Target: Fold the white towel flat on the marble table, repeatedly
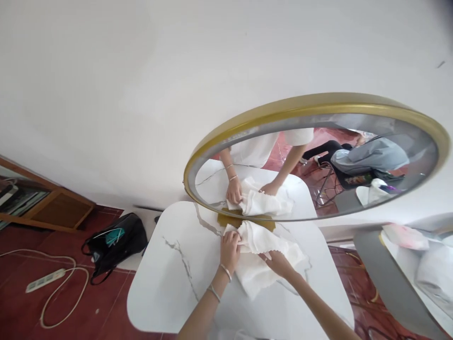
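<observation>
A soft white cloth with a wavy edge lies partly folded and rumpled on the white marble-patterned table. At the cloth's left edge, my left hand has its fingers curled and pinches the fabric; two bracelets circle that wrist. My right hand grips the cloth's near right side, its fingertips partly hidden under a fold. Whether the cloth is a garment I cannot tell.
A gold-framed oval mirror stands at the table's back on a gold base, reflecting my hands and a seated person. Left on the red floor are a black bag and power strip. Another table stands right.
</observation>
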A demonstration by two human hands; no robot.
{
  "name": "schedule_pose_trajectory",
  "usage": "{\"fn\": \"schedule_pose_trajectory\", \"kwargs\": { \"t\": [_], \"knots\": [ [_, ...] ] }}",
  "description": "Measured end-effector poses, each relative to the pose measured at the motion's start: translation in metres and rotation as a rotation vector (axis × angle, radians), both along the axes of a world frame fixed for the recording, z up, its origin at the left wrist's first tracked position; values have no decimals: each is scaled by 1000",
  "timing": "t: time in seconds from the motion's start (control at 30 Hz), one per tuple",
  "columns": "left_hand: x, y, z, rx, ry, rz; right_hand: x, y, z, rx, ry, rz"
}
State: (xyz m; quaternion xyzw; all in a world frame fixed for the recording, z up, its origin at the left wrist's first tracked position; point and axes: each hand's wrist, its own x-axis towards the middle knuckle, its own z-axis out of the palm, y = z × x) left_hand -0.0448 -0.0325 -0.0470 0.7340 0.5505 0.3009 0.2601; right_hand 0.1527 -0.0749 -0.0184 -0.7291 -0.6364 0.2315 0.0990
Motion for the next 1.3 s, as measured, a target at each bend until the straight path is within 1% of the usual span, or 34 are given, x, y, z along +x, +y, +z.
{"fn": "schedule_pose_trajectory", "kwargs": {
  "t": [0.1,0.17,0.23,0.3,0.37,0.47,0.57,0.6,0.67,0.77,0.83,0.97,1.13,1.3],
  "knots": [
    [-25,-5,5,9,93,-49,-18,-24,-14,29,116,-60],
    [-38,-7,11,18,135,-73,-29,-34,-14,65,201,-99],
    [-41,-5,19,35,129,-125,-37,-38,-9,136,322,-162],
    [-34,2,28,40,77,-230,-40,-39,-2,230,426,-237],
    [-19,11,36,-6,-3,-332,-39,-38,4,308,450,-263],
    [8,25,40,-103,-92,-379,-33,-33,11,414,331,-233],
    [26,29,42,-115,-144,-384,-23,-25,16,560,172,-217],
    [28,28,43,-113,-162,-386,-20,-22,18,583,138,-202],
    [29,23,47,-106,-206,-390,-15,-16,22,548,150,-159],
    [26,14,54,-94,-279,-399,-10,-11,26,428,294,-109],
    [23,11,58,-80,-310,-418,-10,-12,27,400,358,-113],
    [22,13,60,-71,-269,-454,-12,-18,27,397,425,-102],
    [28,23,61,-252,-188,-534,-10,-23,21,394,458,-89],
    [31,29,67,-246,-187,-571,-11,-20,24,445,489,-56]
  ]
}}
